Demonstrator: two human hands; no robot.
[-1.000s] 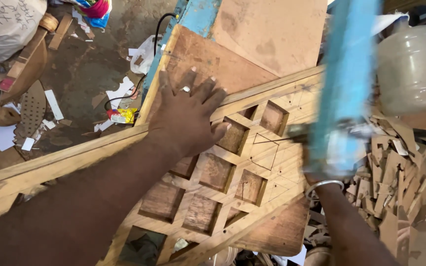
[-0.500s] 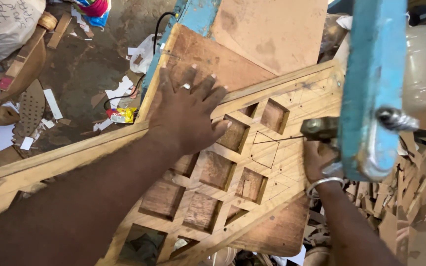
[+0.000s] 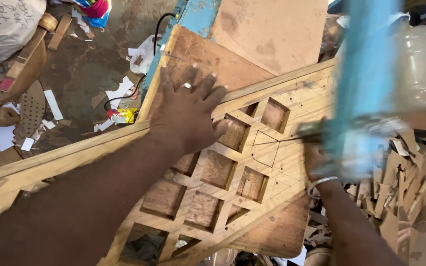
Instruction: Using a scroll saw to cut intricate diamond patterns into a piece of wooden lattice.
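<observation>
Looking down from the head camera, I see my left hand point(image 3: 186, 116) pressed flat, fingers spread, on a wooden lattice panel point(image 3: 213, 187) cut with diamond-shaped openings. A ring shows on one finger. The panel lies at a slant across a worn plywood board point(image 3: 208, 59) on the table, and pencil lines mark the uncut diamonds near its right end. My right hand point(image 3: 316, 160), with a metal bangle point(image 3: 320, 183) at the wrist, is closed round the handle of a blue-framed saw point(image 3: 366, 88), which is blurred with motion; the thin blade point(image 3: 277, 141) runs sideways into a marked diamond beside the cut openings. The two hands are well apart, with the outlined diamond between them. A clear plastic jar point(image 3: 422, 69) stands at the upper right, just behind the saw frame. Wood offcuts point(image 3: 400, 187) are heaped at the right edge. On the floor to the left lie paper scraps point(image 3: 119, 93), a black cable point(image 3: 156, 29) and a white sack point(image 3: 6, 22).
</observation>
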